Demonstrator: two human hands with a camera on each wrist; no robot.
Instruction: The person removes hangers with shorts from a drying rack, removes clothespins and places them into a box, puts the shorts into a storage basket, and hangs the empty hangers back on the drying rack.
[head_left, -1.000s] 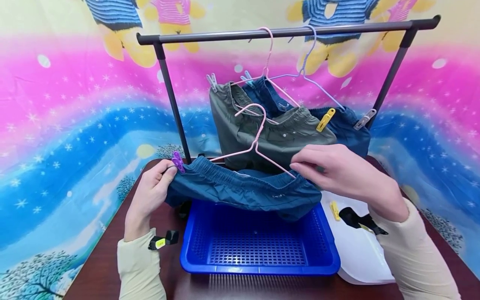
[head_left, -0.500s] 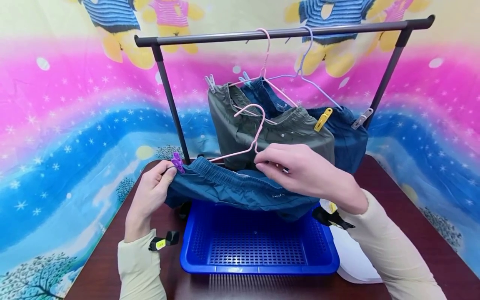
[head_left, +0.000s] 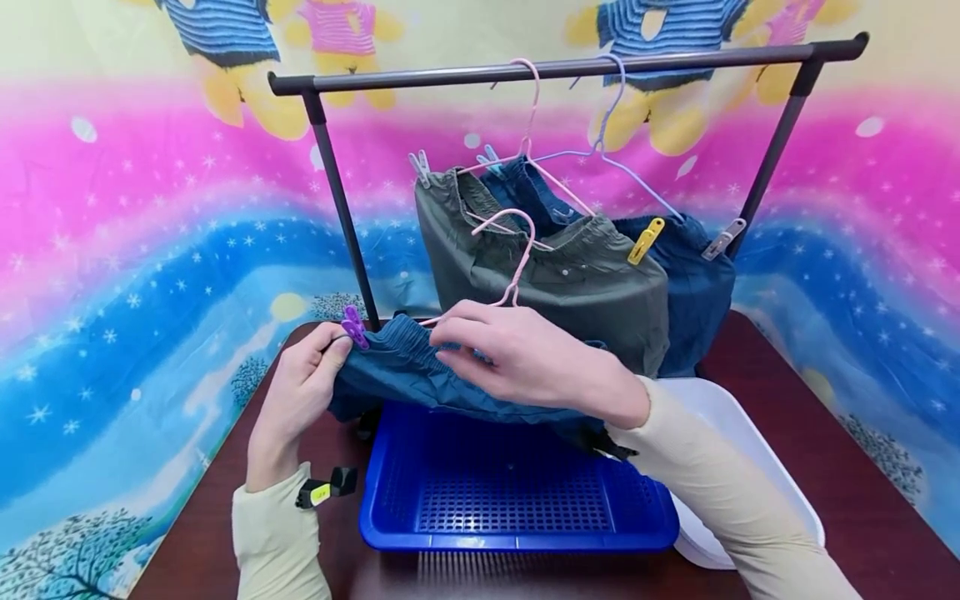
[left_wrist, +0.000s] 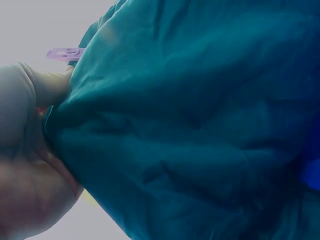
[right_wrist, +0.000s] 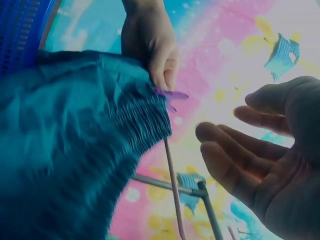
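Blue shorts with a gathered waistband are stretched over the front of a blue basket. My left hand pinches the left corner of the waistband, beside a purple clothespin clipped there. From inside the waistband rises a pink hanger, its hook free of any rail. My right hand is in front of the shorts in the head view, hiding the hanger's right arm. In the right wrist view its fingers are spread, apart from the cloth and holding nothing. Cloth fills most of the left wrist view.
Behind stands a dark rack with green shorts and dark blue shorts on hangers, clipped with clothespins such as a yellow one. The blue basket is in front, a white tray to its right.
My right hand has moved left from the right end of the waistband, across the hanger, towards the purple clothespin. My left hand keeps its pinch in nearly the same place.
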